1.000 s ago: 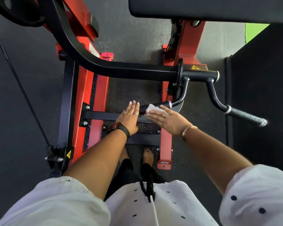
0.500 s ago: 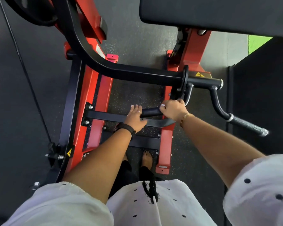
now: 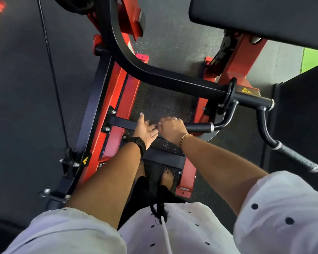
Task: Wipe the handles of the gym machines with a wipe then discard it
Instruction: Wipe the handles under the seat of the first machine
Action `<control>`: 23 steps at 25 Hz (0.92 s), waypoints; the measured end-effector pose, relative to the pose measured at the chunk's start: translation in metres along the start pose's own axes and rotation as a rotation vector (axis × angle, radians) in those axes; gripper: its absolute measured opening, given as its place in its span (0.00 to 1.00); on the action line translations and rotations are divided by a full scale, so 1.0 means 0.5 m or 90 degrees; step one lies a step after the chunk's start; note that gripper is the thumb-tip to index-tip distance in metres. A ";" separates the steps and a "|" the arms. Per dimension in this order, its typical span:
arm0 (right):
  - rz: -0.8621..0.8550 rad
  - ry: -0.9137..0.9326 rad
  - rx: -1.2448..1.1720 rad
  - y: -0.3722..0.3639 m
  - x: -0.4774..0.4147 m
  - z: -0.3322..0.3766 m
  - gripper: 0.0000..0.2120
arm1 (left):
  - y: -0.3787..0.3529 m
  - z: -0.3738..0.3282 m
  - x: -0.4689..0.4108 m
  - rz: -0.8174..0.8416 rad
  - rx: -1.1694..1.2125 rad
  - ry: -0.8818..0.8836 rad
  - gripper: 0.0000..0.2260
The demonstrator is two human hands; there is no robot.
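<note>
The inner handle (image 3: 198,127), a black bar with a silver ring, runs left from the machine's curved arm. My right hand (image 3: 171,128) grips its near end with fingers curled over it. The wipe is hidden under that hand. My left hand (image 3: 145,130) is held flat with straight fingers just left of the handle's tip, close against my right fingers. The outer handle (image 3: 297,159), with a textured grip and metal end cap, juts out lower right, untouched.
The red and black machine frame (image 3: 117,99) stands on dark rubber flooring, with a black cross bar (image 3: 121,122) under my left hand. A black pad (image 3: 255,17) overhangs at the top right. A thin cable (image 3: 50,70) runs down the left. My feet stand on the base.
My right hand closed over the wipe on the handle, then slid left to the handle's tip. My left hand shifted slightly left. The view moved closer to the machine.
</note>
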State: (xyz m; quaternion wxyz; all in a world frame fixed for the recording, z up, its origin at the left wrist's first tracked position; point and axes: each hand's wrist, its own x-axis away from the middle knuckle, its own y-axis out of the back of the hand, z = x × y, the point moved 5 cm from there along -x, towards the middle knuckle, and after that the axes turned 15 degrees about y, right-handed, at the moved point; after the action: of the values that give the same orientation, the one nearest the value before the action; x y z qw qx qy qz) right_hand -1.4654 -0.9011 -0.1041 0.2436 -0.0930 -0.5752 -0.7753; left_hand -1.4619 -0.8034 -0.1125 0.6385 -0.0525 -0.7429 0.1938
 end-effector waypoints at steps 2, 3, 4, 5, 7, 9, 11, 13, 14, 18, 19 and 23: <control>0.010 0.145 0.153 -0.017 0.013 0.017 0.15 | 0.010 0.000 -0.004 -0.020 0.016 0.003 0.34; 0.031 0.216 0.233 -0.026 0.021 0.018 0.16 | 0.009 0.002 -0.006 -0.024 -0.001 0.012 0.35; 0.044 0.283 0.298 -0.031 0.029 0.013 0.17 | 0.007 0.007 -0.010 -0.022 -0.023 0.026 0.36; 0.047 0.343 0.347 -0.034 0.039 0.008 0.17 | 0.002 0.013 -0.015 -0.015 -0.045 0.042 0.36; 0.036 0.438 0.423 -0.035 0.063 -0.006 0.19 | -0.011 0.022 -0.024 -0.001 -0.092 0.047 0.36; 0.048 0.503 0.497 -0.038 0.088 -0.023 0.18 | -0.025 0.025 -0.028 -0.009 -0.116 0.021 0.31; 0.090 0.532 0.559 -0.043 0.111 -0.050 0.17 | -0.038 0.021 -0.030 -0.033 -0.139 -0.017 0.25; 0.151 0.523 0.604 -0.041 0.137 -0.092 0.15 | -0.056 0.016 -0.030 -0.075 -0.206 -0.071 0.21; 0.169 0.519 0.622 -0.035 0.150 -0.112 0.15 | -0.063 0.010 -0.026 -0.100 -0.273 -0.113 0.20; 0.207 0.508 0.669 -0.011 0.204 -0.181 0.17 | -0.097 0.019 -0.010 -0.158 -0.807 -0.360 0.22; 0.208 0.498 0.665 -0.005 0.217 -0.200 0.17 | -0.105 0.029 -0.012 -0.158 -0.935 -0.406 0.23; 0.025 0.402 0.537 0.027 0.289 -0.235 0.20 | -0.113 0.062 -0.026 -0.211 -1.296 -0.460 0.28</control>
State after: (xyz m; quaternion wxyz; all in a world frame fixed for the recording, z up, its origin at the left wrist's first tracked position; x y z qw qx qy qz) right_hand -1.5675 -1.0534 -0.0690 0.4354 0.2406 -0.7344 -0.4618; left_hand -1.4800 -0.8663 -0.1080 0.0586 -0.3954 -0.6967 -0.5956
